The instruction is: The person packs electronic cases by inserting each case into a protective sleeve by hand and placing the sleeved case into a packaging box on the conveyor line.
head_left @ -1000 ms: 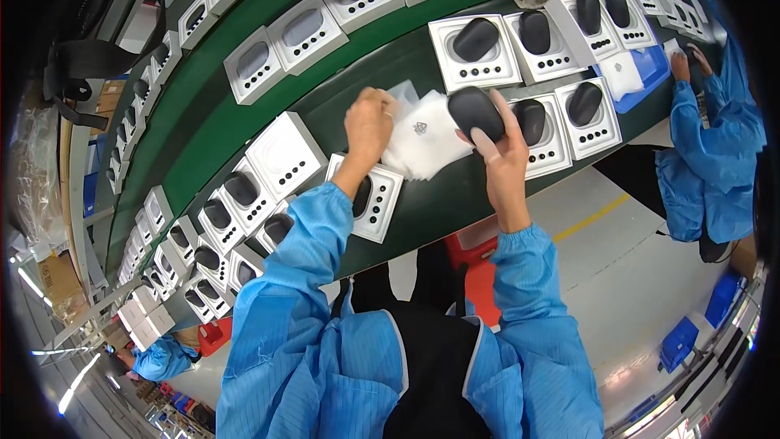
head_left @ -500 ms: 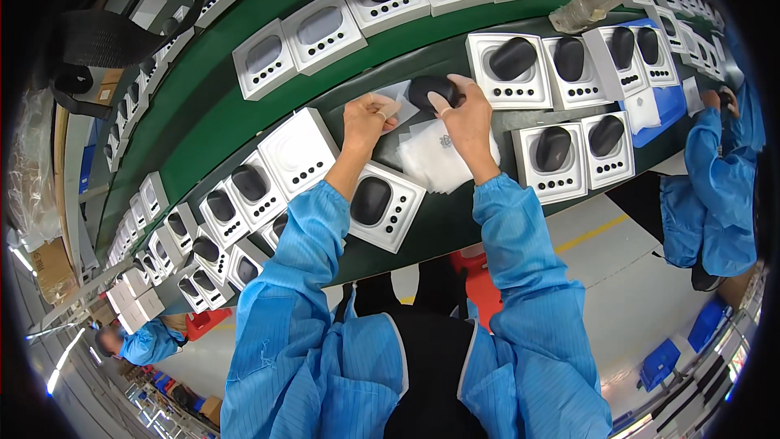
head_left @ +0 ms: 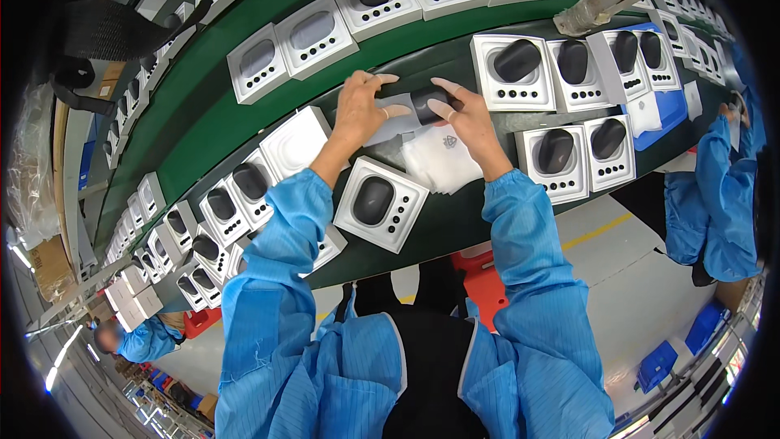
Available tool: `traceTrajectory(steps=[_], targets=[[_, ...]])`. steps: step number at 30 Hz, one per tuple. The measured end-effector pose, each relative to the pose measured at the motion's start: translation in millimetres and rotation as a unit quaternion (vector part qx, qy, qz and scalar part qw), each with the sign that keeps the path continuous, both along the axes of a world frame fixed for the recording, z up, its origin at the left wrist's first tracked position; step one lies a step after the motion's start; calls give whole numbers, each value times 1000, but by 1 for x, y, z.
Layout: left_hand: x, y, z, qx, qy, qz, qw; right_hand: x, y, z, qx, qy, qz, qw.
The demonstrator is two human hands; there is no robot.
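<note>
You're in a factory: white boxes (head_left: 337, 45) line a green bench (head_left: 187, 142) above centre; a blue-smocked co-worker (head_left: 691, 187), far right.

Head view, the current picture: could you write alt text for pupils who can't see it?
A person's right hand holds a rounded black case while the left hand touches a translucent sleeve beside it. Nearer the person, an open white box and thin white sheets or pouches lie on a dark green bench.
</note>
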State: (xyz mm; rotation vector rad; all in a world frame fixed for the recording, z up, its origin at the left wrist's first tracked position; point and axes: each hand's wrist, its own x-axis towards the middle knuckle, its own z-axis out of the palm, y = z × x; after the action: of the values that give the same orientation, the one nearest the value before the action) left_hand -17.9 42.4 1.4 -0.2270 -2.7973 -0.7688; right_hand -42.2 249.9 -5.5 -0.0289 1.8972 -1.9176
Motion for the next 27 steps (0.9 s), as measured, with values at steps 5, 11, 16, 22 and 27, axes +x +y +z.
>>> traceTrajectory(steps=[5, 11, 16, 22, 27], targets=[[-12, -20, 40, 279, -361, -15, 890, -8, -8, 26, -70, 38, -31, 996], [20, -17, 79, 544, -335, 78, 766, -6, -25, 54, -21, 282, 57, 957], [60, -22, 98, 667, -275, 81, 687, 22, -44, 94, -50, 224, 135, 964], [94, -35, 115, 692, -217, 169, 667, 45, -67, 121, -26, 222, 224, 949], [102, -49, 106, 691, -225, 185, 661, 76, -91, 115, -19, 107, 190, 976]])
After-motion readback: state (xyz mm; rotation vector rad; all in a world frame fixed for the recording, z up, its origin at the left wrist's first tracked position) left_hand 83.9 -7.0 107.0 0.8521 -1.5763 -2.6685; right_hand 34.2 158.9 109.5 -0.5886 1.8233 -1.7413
